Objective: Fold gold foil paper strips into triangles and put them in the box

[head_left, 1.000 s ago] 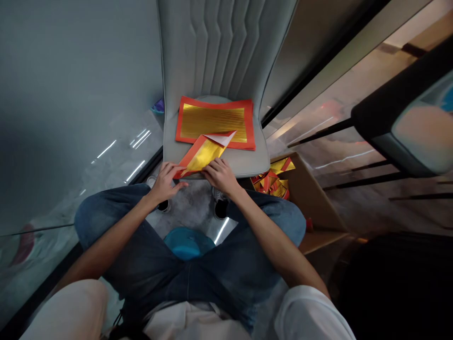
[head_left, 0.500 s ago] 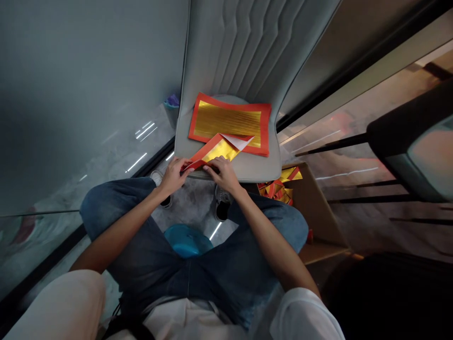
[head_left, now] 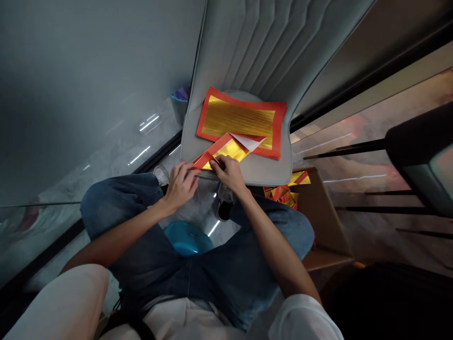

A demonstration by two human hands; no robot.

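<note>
A partly folded gold and orange paper sheet (head_left: 230, 147) lies at the front edge of a grey chair seat (head_left: 262, 170). My left hand (head_left: 180, 184) pinches its near left corner with closed fingers. My right hand (head_left: 230, 171) presses down on the sheet's lower edge, fingers curled on the fold. A white underside flap of the sheet points right. Behind it a stack of flat gold sheets with orange borders (head_left: 242, 119) rests on the seat.
A cardboard box (head_left: 322, 212) with several folded gold papers (head_left: 288, 191) stands on the floor at the right. A blue stool (head_left: 187, 238) shows between my knees. A small bin (head_left: 180, 101) stands left of the chair. A dark chair is at far right.
The view has shifted so the chair sits further right and higher. My left hand has slid along the sheet's near edge; the folded orange strip looks narrower.
</note>
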